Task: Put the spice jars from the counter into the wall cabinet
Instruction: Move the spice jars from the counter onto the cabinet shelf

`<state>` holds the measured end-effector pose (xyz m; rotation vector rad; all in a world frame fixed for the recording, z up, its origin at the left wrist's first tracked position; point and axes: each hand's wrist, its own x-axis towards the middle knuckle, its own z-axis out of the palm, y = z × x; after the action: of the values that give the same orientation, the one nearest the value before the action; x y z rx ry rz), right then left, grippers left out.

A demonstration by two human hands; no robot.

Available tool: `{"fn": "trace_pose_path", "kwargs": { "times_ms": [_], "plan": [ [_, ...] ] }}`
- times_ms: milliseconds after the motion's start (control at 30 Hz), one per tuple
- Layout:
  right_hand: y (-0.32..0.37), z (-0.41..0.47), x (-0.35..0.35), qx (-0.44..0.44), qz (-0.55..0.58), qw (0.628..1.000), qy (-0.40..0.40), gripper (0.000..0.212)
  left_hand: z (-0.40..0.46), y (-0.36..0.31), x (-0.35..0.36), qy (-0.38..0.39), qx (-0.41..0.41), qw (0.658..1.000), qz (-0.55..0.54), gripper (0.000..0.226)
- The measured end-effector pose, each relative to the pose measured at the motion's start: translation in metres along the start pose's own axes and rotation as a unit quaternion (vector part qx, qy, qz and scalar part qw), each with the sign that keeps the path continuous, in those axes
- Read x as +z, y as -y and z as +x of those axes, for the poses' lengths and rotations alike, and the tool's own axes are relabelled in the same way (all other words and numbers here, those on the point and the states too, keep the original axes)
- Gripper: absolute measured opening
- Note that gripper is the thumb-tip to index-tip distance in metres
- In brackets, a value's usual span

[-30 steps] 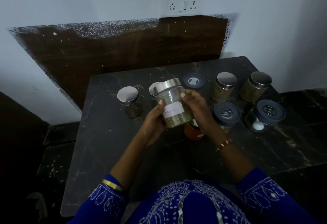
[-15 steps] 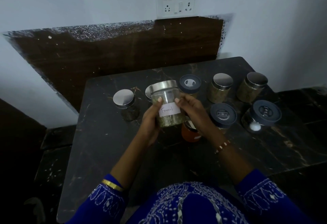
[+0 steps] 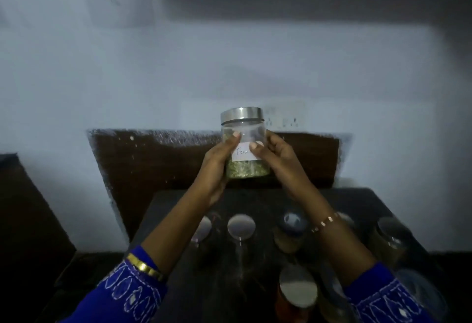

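Above the dark counter (image 3: 370, 202), both hands, left (image 3: 217, 167) and right (image 3: 278, 159), clasp a jar (image 3: 244, 141), thumb hiding its label.

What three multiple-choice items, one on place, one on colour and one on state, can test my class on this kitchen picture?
1. Where is the labelled jar?
A. On the counter
B. Held up in front of the wall
C. Inside a drawer

2. What colour are the person's sleeves?
A. Blue with white stitching
B. Plain red
C. Green

3. How is the held jar's lid?
A. Off, lying on the counter
B. Missing
C. On the jar

Answers:
1 B: the left hand and right hand hold it above the counter.
2 A: both cuffs show blue cloth with white patterns.
3 C: the metal lid caps the upright jar.
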<state>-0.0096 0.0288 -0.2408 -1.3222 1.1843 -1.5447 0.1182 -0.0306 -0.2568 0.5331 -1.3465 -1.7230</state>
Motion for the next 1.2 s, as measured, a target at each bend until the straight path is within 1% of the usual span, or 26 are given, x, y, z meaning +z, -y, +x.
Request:
{"fn": "trace_pose_path", "kwargs": {
  "times_ms": [67, 100, 200, 233, 333, 400, 467, 567, 700, 833, 933, 1033, 1133, 1200],
  "plan": [
    [0.035, 0.023, 0.005, -0.048, -0.026, 0.999, 0.002, 0.031, 0.018, -0.040, 0.005, -0.004, 0.050, 0.999, 0.022, 0.058],
    [0.053, 0.035, 0.008, -0.074, -0.040, 0.996, -0.001, 0.035, 0.027, -0.059, 0.008, -0.008, 0.075, 0.997, 0.032, 0.059],
    [0.106, 0.064, 0.018, -0.143, -0.066, 0.987, -0.009, 0.045, 0.049, -0.118, 0.015, -0.020, 0.164, 0.983, 0.086, 0.062],
    [0.124, 0.071, 0.022, -0.163, -0.071, 0.984, -0.009, 0.045, 0.054, -0.137, 0.017, -0.031, 0.192, 0.975, 0.108, 0.062],
    [0.172, 0.092, 0.033, -0.221, -0.058, 0.974, -0.002, 0.035, 0.065, -0.194, 0.022, -0.059, 0.255, 0.953, 0.155, 0.067],
    [0.199, 0.105, 0.042, -0.246, -0.034, 0.969, 0.001, 0.041, 0.072, -0.228, 0.024, -0.057, 0.281, 0.940, 0.182, 0.066],
    [0.221, 0.120, 0.051, -0.260, -0.033, 0.965, -0.007, 0.048, 0.078, -0.258, 0.025, -0.057, 0.299, 0.931, 0.203, 0.062],
    [0.244, 0.144, 0.065, -0.276, -0.033, 0.960, -0.011, 0.048, 0.088, -0.292, 0.023, -0.077, 0.316, 0.920, 0.218, 0.051],
    [0.257, 0.180, 0.084, -0.281, -0.051, 0.958, -0.020, 0.047, 0.107, -0.319, 0.008, -0.106, 0.318, 0.911, 0.241, 0.055],
    [0.260, 0.217, 0.099, -0.306, -0.111, 0.944, -0.048, 0.050, 0.132, -0.332, -0.008, -0.136, 0.334, 0.903, 0.236, 0.047],
    [0.259, 0.240, 0.104, -0.312, -0.149, 0.937, -0.055, 0.052, 0.149, -0.335, -0.018, -0.170, 0.334, 0.900, 0.223, 0.056],
    [0.255, 0.261, 0.105, -0.292, -0.174, 0.940, -0.039, 0.045, 0.165, -0.335, -0.032, -0.200, 0.322, 0.899, 0.219, 0.068],
    [0.251, 0.279, 0.108, -0.259, -0.161, 0.952, 0.001, 0.043, 0.176, -0.338, -0.042, -0.205, 0.333, 0.894, 0.219, 0.063],
    [0.252, 0.288, 0.113, -0.248, -0.120, 0.961, 0.020, 0.042, 0.184, -0.346, -0.045, -0.208, 0.350, 0.887, 0.215, 0.061]
  ]
}}
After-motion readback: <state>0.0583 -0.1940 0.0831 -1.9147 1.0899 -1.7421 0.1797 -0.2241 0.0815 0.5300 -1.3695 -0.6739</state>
